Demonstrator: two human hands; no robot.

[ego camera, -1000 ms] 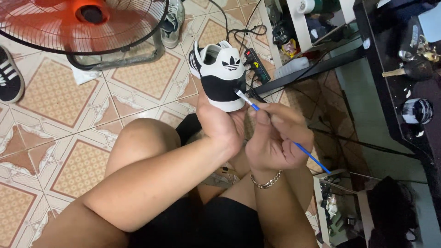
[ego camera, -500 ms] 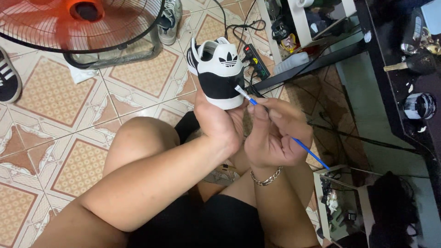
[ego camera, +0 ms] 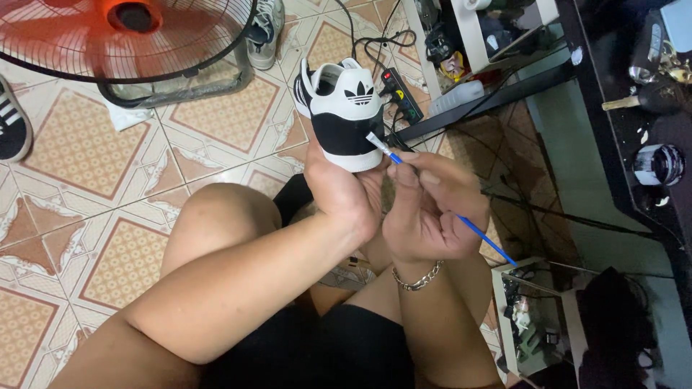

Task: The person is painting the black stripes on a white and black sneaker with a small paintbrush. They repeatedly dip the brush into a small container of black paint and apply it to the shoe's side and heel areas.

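Note:
My left hand [ego camera: 339, 191] grips a black and white sneaker [ego camera: 342, 112] from below, heel turned toward me. Its heel tab is white, the heel panel black, the sole edge white. My right hand [ego camera: 429, 209] pinches a thin blue-handled paintbrush [ego camera: 461, 220]. The brush's pale bristle tip [ego camera: 375, 140] touches the right side of the black heel panel. A chain bracelet [ego camera: 417, 277] hangs on my right wrist. Both forearms rest above my bare knees.
An orange floor fan [ego camera: 130, 36] stands on the patterned tile floor at upper left. Another striped shoe [ego camera: 13, 122] lies at the left edge, a grey one [ego camera: 265, 29] behind the fan. A power strip [ego camera: 400, 94] with cables lies ahead. A dark table [ego camera: 634, 122] with a paint jar [ego camera: 657, 164] is right.
The sneaker and both hands have stayed close together; the brush tip shifted slightly along the heel's right side. The view has drifted a little.

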